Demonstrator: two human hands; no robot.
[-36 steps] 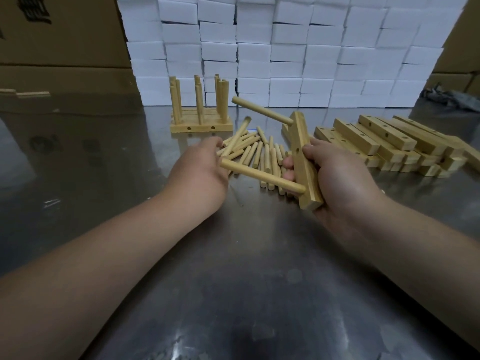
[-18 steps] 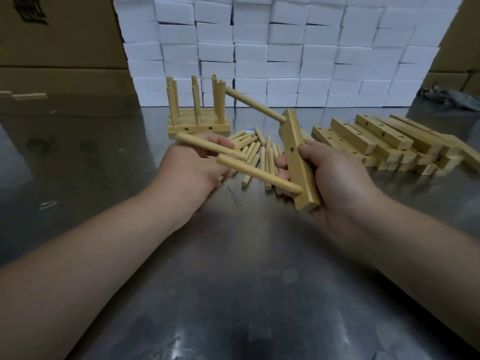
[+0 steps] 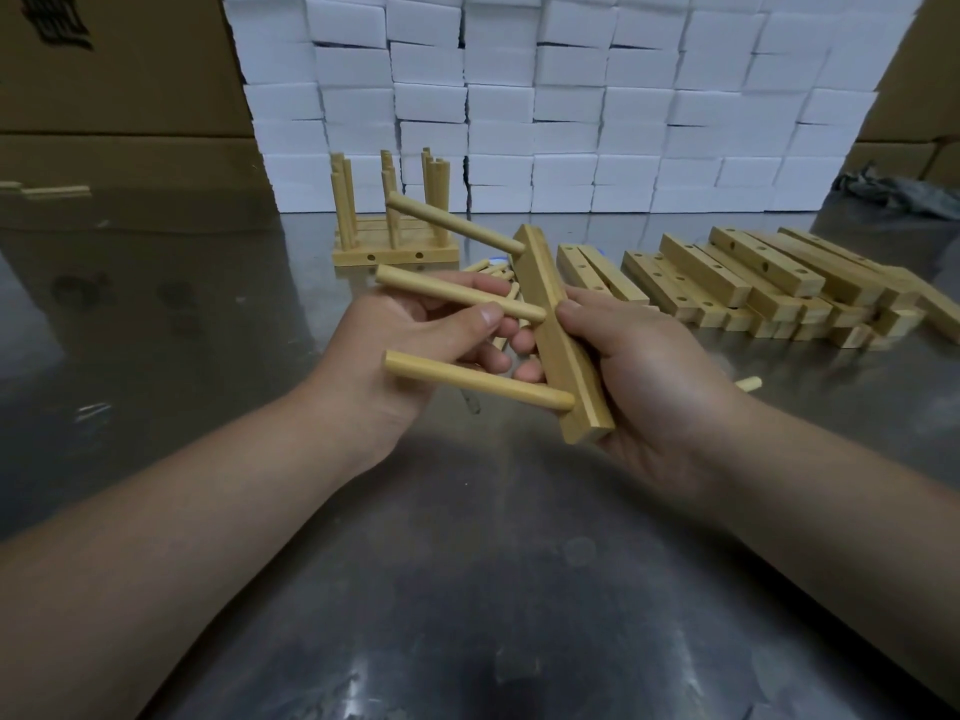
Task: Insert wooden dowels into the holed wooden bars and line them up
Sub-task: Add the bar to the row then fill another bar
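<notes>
Lifted since the earlier frame, the left grip (image 3: 415, 350) pinches a dowel (image 3: 457, 294), axis toward 3 o'clock, tip at the middle of the bar (image 3: 563, 350) that the right grip (image 3: 654, 387) clamps.

Reached in from both lower corners with bare forearms, wrists angled inward toward the middle. Pinched a dowel (image 3: 441, 291) in the left hand (image 3: 410, 356), with the thumb laid on top and the fingers curled beneath. Gripped a holed bar (image 3: 558, 345) in the right hand (image 3: 649, 376), with the thumb pressed against its near edge and the fingers wrapped round from underneath, fingertips showing on the other side. Held both hands close together, raised off the surface.
</notes>
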